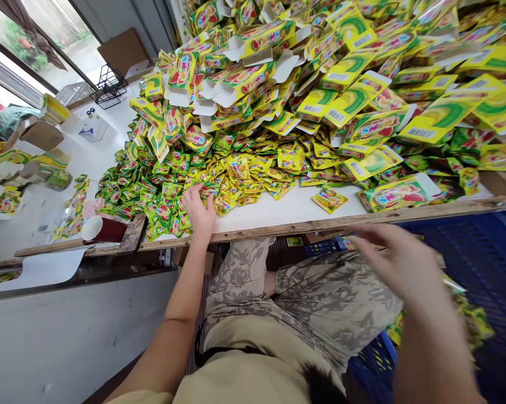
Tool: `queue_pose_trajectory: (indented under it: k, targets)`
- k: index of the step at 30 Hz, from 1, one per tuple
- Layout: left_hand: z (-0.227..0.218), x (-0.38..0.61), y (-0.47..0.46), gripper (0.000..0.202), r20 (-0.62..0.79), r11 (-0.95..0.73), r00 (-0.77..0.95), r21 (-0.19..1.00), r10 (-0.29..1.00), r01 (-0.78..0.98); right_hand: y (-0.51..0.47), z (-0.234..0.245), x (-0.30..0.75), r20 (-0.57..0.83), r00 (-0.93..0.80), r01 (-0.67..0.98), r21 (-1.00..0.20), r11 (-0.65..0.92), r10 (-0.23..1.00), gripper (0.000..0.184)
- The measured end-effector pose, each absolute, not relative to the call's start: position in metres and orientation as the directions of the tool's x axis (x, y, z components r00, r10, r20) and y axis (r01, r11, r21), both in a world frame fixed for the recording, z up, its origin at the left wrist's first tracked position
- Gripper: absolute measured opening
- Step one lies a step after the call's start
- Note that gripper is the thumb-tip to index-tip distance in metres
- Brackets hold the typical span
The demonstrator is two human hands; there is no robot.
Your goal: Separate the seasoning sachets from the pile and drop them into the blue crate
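My left hand [199,209] rests on the near edge of a big heap of small green-and-yellow sachets [219,168] on the white table [278,210], its fingers curled into the packets. My right hand [398,264] is below the table edge over a blue crate [480,252], smeared by motion; yellow-green packets [472,320] show beyond it, and I cannot make out whether it holds them. Behind the sachets lies a mound of yellow-green cardboard boxes [354,95], many with open white flaps.
One loose sachet [329,199] lies apart near the wooden table edge [303,226]. A dark red cup [105,229] and a small board [132,233] sit at the left. A black wire rack [108,87] and cardboard box [122,50] stand further back.
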State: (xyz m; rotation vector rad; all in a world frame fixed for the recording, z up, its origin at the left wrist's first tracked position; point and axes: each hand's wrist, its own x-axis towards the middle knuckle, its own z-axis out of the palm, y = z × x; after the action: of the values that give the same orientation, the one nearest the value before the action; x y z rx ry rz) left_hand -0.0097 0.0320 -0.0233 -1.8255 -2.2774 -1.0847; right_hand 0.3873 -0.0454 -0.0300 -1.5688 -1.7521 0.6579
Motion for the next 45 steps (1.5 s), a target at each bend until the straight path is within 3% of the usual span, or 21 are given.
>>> queue_pose_trajectory:
  k: [3, 5, 9, 12, 16, 19, 21, 27, 31, 36, 41, 45]
  targets:
    - [-0.022, -0.016, 0.047, 0.044, 0.359, 0.159, -0.353, 0.472, 0.864, 0.867, -0.005, -0.017, 0.268, 0.079, -0.242, 0.474, -0.86, 0.189, 0.967, 0.018]
    - [-0.024, -0.02, 0.052, 0.048, 0.321, 0.182, -0.365, 0.48, 0.874, 0.858, 0.01, -0.016, 0.215, 0.039, -0.303, 0.45, -0.875, 0.179, 0.952, 0.019]
    - [-0.029, -0.023, 0.049, 0.033, 0.349, 0.116, -0.361, 0.561, 0.865, 0.82, 0.033, -0.028, 0.15, 0.129, -0.216, 0.538, -0.811, 0.228, 0.968, 0.033]
    - [-0.031, -0.024, 0.042, 0.023, 0.378, 0.003, -0.371, 0.698, 0.848, 0.716, 0.047, -0.038, 0.135, 0.108, -0.171, 0.5, -0.847, 0.181, 0.979, 0.027]
    - [-0.027, -0.018, 0.029, 0.022, 0.358, -0.084, -0.371, 0.806, 0.857, 0.586, 0.047, -0.042, 0.159, 0.104, -0.197, 0.23, -0.962, 0.149, 0.975, 0.02]
    - [-0.022, -0.003, 0.018, 0.023, 0.243, -0.087, -0.292, 0.883, 0.925, 0.461, 0.041, -0.034, 0.19, 0.083, -0.315, -0.019, -0.997, 0.081, 0.945, 0.024]
    - [-0.018, 0.01, 0.012, 0.025, 0.151, -0.056, -0.225, 0.924, 0.963, 0.379, 0.038, -0.026, 0.208, 0.057, -0.341, -0.079, -0.996, 0.032, 0.938, 0.029]
    - [-0.014, 0.033, 0.005, 0.035, 0.034, 0.008, -0.181, 0.974, 0.983, 0.228, 0.033, -0.01, 0.234, 0.054, -0.261, -0.016, -0.999, 0.052, 0.964, 0.027]
    - [-0.009, 0.048, -0.003, 0.037, -0.007, 0.013, -0.032, 0.981, 0.999, 0.195, 0.026, -0.014, 0.225, 0.1, -0.206, 0.11, -0.986, 0.125, 0.973, 0.023]
    - [-0.006, 0.068, -0.014, 0.035, -0.035, 0.039, -0.023, 0.984, 0.999, 0.177, 0.017, -0.027, 0.217, 0.052, -0.141, 0.027, -0.998, 0.057, 0.989, 0.025]
    - [-0.015, 0.081, -0.014, 0.032, -0.027, 0.038, -0.108, 0.995, 0.994, 0.098, 0.008, -0.029, 0.216, -0.031, -0.194, -0.083, -0.995, -0.048, 0.981, 0.046]
    - [-0.019, 0.088, -0.013, 0.031, 0.039, -0.016, -0.114, 0.98, 0.993, 0.197, 0.002, -0.027, 0.215, -0.08, -0.262, -0.079, -0.991, -0.104, 0.962, 0.028]
